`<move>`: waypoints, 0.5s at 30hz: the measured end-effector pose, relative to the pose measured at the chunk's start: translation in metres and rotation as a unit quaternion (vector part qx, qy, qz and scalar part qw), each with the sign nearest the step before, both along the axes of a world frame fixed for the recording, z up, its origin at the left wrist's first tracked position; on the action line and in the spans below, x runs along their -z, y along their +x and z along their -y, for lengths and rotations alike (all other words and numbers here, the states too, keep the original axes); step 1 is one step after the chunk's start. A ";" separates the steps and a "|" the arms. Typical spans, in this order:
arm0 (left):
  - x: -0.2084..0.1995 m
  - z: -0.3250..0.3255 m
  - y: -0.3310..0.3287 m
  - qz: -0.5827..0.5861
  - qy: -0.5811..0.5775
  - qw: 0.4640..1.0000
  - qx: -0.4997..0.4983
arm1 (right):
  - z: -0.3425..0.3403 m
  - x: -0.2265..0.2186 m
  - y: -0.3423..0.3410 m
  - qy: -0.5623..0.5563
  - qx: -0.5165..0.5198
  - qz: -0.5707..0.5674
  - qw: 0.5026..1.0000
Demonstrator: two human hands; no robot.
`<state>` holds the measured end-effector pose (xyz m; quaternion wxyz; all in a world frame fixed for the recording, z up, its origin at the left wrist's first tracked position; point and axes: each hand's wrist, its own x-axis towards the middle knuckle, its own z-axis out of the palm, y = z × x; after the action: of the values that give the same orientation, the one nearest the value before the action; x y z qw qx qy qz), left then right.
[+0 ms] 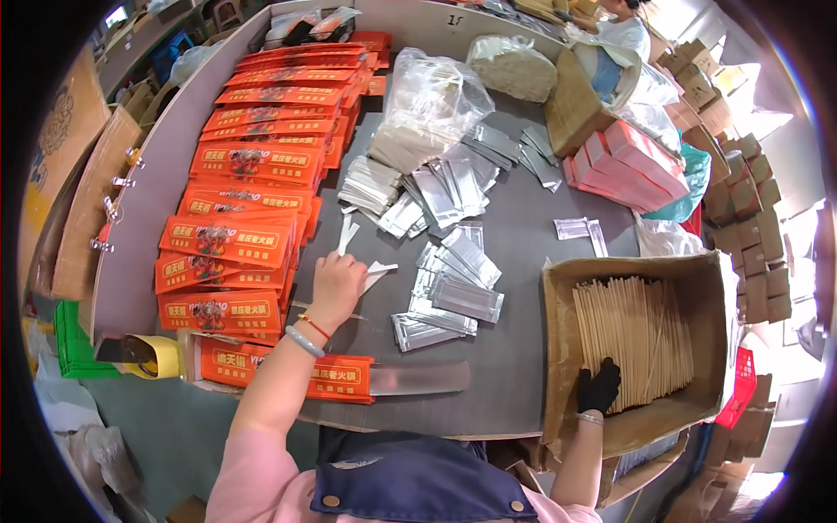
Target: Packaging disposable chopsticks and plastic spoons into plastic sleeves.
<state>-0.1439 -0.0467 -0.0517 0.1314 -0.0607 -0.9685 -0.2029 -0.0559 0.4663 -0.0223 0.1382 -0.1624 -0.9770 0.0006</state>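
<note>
"Closest up is a dark blue cloth apron (427, 479). Beyond it, what do the hands touch?"

"Right hand (599, 386), in a black glove: its fingers lie on slim, pale wooden sticks (632, 331), inside an open brown cardboard box (711, 349). I cannot tell whether they pinch any."

"And the left hand (338, 281)?"

"Bare, its fingers bent down over the grey tabletop (514, 383). Narrow white paper-like strips (347, 235) lie just ahead of the fingers and just to their right. Whether any is pinched is hidden."

"How would they handle?"

"Sticks: light, stiff, probably prone to roll, and likely to snap if bent; I'd take them mid-length. Strips: very light, easily creased; I'd pinch them gently by one end."
</note>
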 end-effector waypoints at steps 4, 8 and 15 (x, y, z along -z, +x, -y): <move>-0.015 -0.031 0.001 -0.045 0.012 0.999 0.026 | 0.001 0.004 0.001 0.023 0.008 0.069 0.997; -0.020 -0.094 -0.011 -0.048 0.041 0.989 0.133 | 0.009 0.002 -0.002 -0.007 0.038 0.099 0.994; -0.027 -0.112 -0.024 0.037 0.015 0.988 0.146 | -0.005 0.014 0.005 -0.087 0.034 -0.020 0.995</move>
<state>-0.1683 0.0655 -0.0243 0.0653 -0.1921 -0.9502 -0.2367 -0.0508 0.4718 -0.0365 0.1434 -0.2067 -0.9641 0.0846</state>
